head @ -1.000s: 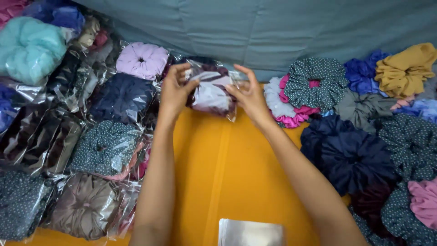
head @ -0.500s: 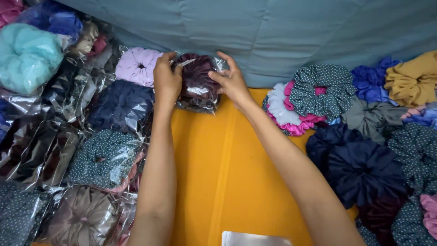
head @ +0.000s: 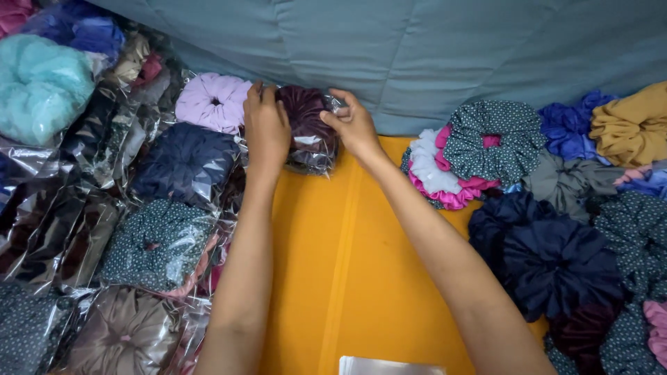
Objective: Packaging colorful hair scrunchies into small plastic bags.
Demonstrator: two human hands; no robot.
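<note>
Nearest you, at the bottom edge between your forearms, lies a stack of clear bags (head: 390, 365) on the yellow desk (head: 347, 278). Both arms reach away from you over that bare yellow strip.

Left of your left arm, bagged scrunchies lie in overlapping rows: a taupe one (head: 121, 333) closest to you, then a dotted green one (head: 156, 243), then a navy one (head: 184, 163) just beside your left wrist. Right of your right arm the scrunchies are loose: a big navy scrunchie (head: 556, 260) near your forearm, and farther out a dotted scrunchie (head: 493, 139) lying on white and pink ones (head: 434, 173), just right of your right hand.

At the far end of the yellow strip, your two hands hold the maroon scrunchie (head: 309, 118) in its clear bag, which rests on the desk against the blue cloth (head: 417, 55) behind. Your left hand (head: 266, 128) is curled over its left side, fingers bent down onto the plastic. Your right hand (head: 354, 125) pinches the bag's right edge between thumb and fingers. The bag sits between the hands, both touching it.

Just left of your left hand, touching the maroon bag's side, is a lilac scrunchie (head: 212, 101) in a bag. Farther left, well apart from the hands, sits a teal scrunchie (head: 42, 87). Far right, against the cloth, are a blue scrunchie (head: 570, 125) and a mustard one (head: 632, 128).
</note>
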